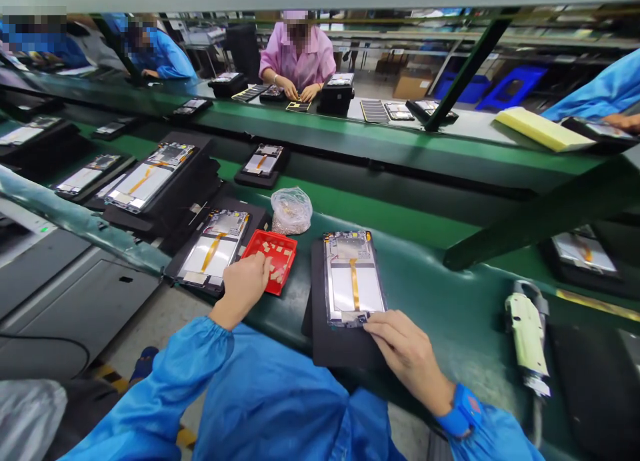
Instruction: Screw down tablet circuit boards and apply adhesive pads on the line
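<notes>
An open tablet assembly (354, 278), with a metal frame, white film and an amber flex strip, lies on a black mat (340, 344) in front of me. My right hand (410, 354) rests on the mat, its fingertips at the assembly's lower edge. My left hand (244, 286) reaches over a red plastic tray (283, 256) holding several small tan pads. Its fingertips touch the tray's left side, and I cannot tell whether they pinch a pad. A second assembly (214, 251) lies just left of the tray.
A green conveyor belt (400, 214) runs across, with more assemblies on black mats. A clear plastic bag (291, 211) sits behind the tray. An electric screwdriver (526, 334) lies to the right. A co-worker in a pink smock (297, 54) works across the line.
</notes>
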Demonstrator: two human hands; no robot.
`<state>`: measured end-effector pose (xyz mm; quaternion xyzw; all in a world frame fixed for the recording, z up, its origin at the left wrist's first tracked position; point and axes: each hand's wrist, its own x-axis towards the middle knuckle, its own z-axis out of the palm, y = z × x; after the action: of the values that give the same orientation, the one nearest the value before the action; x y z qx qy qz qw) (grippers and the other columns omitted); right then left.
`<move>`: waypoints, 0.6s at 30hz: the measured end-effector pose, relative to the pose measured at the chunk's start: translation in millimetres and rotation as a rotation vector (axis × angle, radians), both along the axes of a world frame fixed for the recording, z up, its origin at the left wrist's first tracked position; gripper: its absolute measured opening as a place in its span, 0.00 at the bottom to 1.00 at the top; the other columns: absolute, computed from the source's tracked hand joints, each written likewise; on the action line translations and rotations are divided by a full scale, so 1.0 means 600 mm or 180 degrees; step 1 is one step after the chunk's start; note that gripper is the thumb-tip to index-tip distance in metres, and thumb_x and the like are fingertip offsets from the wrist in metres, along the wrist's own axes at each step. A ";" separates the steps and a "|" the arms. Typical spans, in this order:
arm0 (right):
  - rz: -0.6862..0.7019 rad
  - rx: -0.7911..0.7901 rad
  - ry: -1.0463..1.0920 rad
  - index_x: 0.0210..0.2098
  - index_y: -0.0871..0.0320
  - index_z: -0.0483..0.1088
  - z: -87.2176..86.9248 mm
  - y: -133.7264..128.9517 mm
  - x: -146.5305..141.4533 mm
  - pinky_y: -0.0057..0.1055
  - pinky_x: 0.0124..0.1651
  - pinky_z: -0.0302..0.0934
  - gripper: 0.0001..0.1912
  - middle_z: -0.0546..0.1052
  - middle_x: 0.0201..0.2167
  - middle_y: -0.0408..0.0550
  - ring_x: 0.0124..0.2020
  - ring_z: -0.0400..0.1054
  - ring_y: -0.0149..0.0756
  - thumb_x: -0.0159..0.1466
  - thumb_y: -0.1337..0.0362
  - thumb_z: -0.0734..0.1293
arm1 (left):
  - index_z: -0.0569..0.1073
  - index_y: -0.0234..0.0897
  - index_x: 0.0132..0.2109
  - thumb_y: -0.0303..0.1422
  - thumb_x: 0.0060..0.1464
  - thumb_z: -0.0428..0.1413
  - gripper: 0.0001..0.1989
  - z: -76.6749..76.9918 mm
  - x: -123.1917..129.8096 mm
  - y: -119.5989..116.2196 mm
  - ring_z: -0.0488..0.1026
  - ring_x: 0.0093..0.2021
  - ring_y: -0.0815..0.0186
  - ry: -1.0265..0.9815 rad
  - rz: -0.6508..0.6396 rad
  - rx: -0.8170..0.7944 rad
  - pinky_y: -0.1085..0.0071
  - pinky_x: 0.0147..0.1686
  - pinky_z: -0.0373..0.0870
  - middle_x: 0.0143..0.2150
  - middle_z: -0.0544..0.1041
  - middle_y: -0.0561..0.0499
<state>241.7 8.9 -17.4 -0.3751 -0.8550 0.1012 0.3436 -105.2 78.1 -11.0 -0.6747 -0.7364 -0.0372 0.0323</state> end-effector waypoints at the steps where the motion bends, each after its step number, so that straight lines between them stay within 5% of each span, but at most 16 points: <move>1: 0.0005 0.0000 -0.0023 0.42 0.58 0.74 -0.001 0.000 -0.001 0.32 0.41 0.66 0.09 0.79 0.39 0.50 0.38 0.72 0.35 0.70 0.75 0.64 | 0.78 0.35 0.43 0.36 0.68 0.48 0.15 -0.001 0.001 -0.006 0.78 0.39 0.54 -0.0086 -0.0092 0.0363 0.65 0.35 0.65 0.37 0.80 0.40; 5: 0.0015 0.0033 -0.0258 0.43 0.59 0.73 -0.009 -0.003 -0.003 0.33 0.40 0.63 0.10 0.79 0.39 0.50 0.36 0.69 0.35 0.70 0.77 0.63 | 0.78 0.36 0.45 0.26 0.63 0.51 0.11 0.002 0.045 -0.060 0.75 0.42 0.58 -0.0910 -0.1292 0.1685 0.62 0.43 0.67 0.39 0.79 0.43; 7: 0.0014 0.0075 -0.0381 0.42 0.60 0.73 -0.012 -0.005 -0.004 0.33 0.39 0.61 0.09 0.78 0.38 0.50 0.35 0.68 0.35 0.71 0.76 0.62 | 0.77 0.35 0.49 0.24 0.63 0.49 0.13 -0.001 0.092 -0.096 0.74 0.41 0.60 -0.1247 -0.2275 0.1498 0.62 0.45 0.68 0.40 0.80 0.44; 9: -0.0007 0.0142 -0.0482 0.41 0.61 0.73 -0.012 -0.006 -0.007 0.33 0.37 0.60 0.10 0.78 0.36 0.51 0.34 0.67 0.36 0.71 0.76 0.62 | 0.75 0.31 0.56 0.25 0.65 0.46 0.18 -0.012 0.141 -0.129 0.73 0.46 0.59 -0.1111 -0.2830 0.1070 0.62 0.48 0.67 0.47 0.79 0.41; 13: -0.0005 0.0327 -0.0628 0.41 0.64 0.74 -0.011 -0.014 -0.011 0.34 0.36 0.60 0.10 0.77 0.35 0.54 0.34 0.65 0.37 0.70 0.77 0.61 | 0.72 0.27 0.61 0.27 0.69 0.42 0.22 -0.044 0.194 -0.161 0.71 0.55 0.57 -0.0568 -0.2760 0.0950 0.60 0.55 0.63 0.57 0.76 0.37; 18: -0.0001 0.0648 -0.0781 0.46 0.67 0.74 -0.019 -0.022 -0.006 0.38 0.39 0.63 0.11 0.78 0.39 0.60 0.39 0.68 0.43 0.69 0.78 0.62 | 0.72 0.27 0.63 0.28 0.68 0.43 0.22 -0.052 0.189 -0.161 0.69 0.58 0.56 -0.0022 -0.2820 0.1038 0.57 0.56 0.63 0.61 0.74 0.35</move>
<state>238.3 -4.4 -28.5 -0.3480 -0.8963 -0.0325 0.2729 8.3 -18.7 -42.1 -0.9100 -0.3622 -0.1649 0.1164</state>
